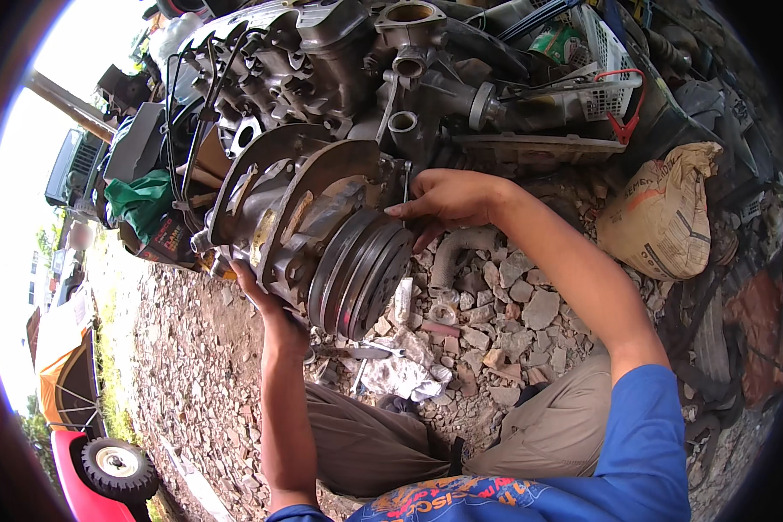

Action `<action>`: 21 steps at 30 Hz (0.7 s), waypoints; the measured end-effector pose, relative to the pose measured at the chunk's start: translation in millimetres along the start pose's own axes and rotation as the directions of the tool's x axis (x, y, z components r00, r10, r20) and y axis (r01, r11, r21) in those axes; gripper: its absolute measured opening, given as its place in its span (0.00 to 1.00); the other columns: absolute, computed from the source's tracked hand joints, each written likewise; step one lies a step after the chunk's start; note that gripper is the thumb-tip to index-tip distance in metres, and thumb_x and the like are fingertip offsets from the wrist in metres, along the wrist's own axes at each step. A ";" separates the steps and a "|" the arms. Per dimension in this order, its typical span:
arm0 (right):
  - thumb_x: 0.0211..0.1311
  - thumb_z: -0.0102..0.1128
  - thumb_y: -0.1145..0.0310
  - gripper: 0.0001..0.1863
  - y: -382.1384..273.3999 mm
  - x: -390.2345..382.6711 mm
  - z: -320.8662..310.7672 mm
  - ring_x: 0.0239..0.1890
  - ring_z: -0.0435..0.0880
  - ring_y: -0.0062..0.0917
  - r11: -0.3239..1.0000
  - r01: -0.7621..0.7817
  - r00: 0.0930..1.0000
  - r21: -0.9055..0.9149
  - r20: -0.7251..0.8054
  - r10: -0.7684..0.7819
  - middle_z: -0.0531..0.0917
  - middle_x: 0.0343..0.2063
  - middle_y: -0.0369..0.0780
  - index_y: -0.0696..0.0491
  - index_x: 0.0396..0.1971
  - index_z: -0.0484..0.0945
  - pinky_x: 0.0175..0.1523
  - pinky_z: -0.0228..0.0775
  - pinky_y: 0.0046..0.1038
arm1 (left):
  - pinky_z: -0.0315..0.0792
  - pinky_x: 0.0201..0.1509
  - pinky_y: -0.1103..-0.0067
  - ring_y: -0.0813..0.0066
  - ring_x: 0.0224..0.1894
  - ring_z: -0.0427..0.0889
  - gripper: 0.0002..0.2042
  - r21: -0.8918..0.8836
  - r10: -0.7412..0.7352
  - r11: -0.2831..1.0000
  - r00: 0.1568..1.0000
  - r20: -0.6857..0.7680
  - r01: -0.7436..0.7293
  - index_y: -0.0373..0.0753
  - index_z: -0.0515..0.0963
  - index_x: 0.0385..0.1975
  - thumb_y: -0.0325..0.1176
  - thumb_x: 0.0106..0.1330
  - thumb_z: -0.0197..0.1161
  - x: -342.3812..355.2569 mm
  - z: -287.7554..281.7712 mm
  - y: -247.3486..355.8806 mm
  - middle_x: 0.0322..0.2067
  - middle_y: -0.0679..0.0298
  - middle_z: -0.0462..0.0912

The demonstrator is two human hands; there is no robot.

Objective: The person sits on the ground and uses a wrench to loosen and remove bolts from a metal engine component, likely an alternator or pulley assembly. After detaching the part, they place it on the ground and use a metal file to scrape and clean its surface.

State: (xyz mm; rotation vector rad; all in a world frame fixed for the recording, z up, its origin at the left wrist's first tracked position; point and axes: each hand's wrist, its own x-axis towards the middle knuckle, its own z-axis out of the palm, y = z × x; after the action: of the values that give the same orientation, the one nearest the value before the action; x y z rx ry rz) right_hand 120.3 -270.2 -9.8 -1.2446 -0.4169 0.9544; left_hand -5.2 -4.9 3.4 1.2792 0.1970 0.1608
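In front of me a greasy metal unit with a grooved black pulley and curved bracket plates sits against a dark engine. My left hand cups the unit from below at its left side, fingers partly hidden behind it. At the pulley's upper right, my right hand has its fingers curled and its thumb near the pulley rim. A slim metal wrench rises upright from these fingers; its lower part is hidden.
Wrenches and a crumpled white rag lie on stony ground between my knees. A curved hose rests by the stones. To the right stands a paper sack. A white plastic basket and red clamp are beyond.
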 end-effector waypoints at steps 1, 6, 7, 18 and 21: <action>0.68 0.56 0.63 0.21 -2.9 -2.3 2.4 0.31 0.85 0.25 0.999 -0.007 1.000 -0.050 0.012 0.008 0.80 0.26 0.42 0.70 0.27 0.74 0.38 0.84 0.25 | 0.59 0.68 0.57 0.58 0.64 0.65 0.45 0.003 0.000 1.000 1.000 0.000 0.000 0.44 0.57 0.67 0.75 0.60 0.37 -0.1 0.4 0.0 0.62 0.57 0.66; 0.64 0.58 0.68 0.17 0.4 1.4 7.8 0.33 0.86 0.30 0.928 -0.002 0.988 -0.373 -0.142 -0.055 0.81 0.25 0.47 0.70 0.27 0.75 0.39 0.81 0.28 | 0.60 0.68 0.57 0.58 0.63 0.66 0.46 -0.058 -0.045 0.997 0.998 -0.048 0.042 0.43 0.59 0.66 0.77 0.58 0.39 1.9 -4.3 -3.4 0.61 0.57 0.67; 0.62 0.58 0.71 0.14 -3.5 -0.2 14.3 0.33 0.86 0.33 0.829 -0.011 0.971 -0.560 -0.203 -0.125 0.82 0.25 0.50 0.70 0.28 0.75 0.39 0.81 0.30 | 0.61 0.67 0.57 0.58 0.63 0.67 0.46 -0.063 -0.040 0.997 0.997 -0.061 0.036 0.43 0.59 0.66 0.77 0.58 0.39 2.0 -6.2 -4.5 0.61 0.57 0.67; 0.55 0.53 0.79 0.10 26.5 10.3 -4.2 0.38 0.83 0.49 0.422 -0.196 0.803 -0.885 -0.392 -0.449 0.81 0.29 0.58 0.67 0.37 0.75 0.40 0.77 0.39 | 0.61 0.67 0.57 0.58 0.64 0.66 0.44 -0.028 -0.028 0.999 1.000 -0.007 0.028 0.45 0.57 0.67 0.75 0.60 0.38 0.9 -3.0 -1.9 0.63 0.57 0.65; 0.61 0.54 0.76 0.10 18.6 5.9 -9.1 0.35 0.85 0.41 0.700 -0.045 0.912 -0.712 -0.315 -0.262 0.82 0.27 0.52 0.69 0.37 0.75 0.37 0.80 0.34 | 0.61 0.67 0.57 0.58 0.64 0.66 0.44 -0.030 -0.023 0.999 1.000 0.019 0.024 0.46 0.55 0.68 0.75 0.60 0.37 0.6 -1.5 -1.2 0.63 0.57 0.64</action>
State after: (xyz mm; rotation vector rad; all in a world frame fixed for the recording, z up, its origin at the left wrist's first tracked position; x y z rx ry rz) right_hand 123.2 -270.7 -31.1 -2.0538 -0.5541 0.3911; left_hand -4.9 -3.7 1.8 1.2474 0.1926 0.1311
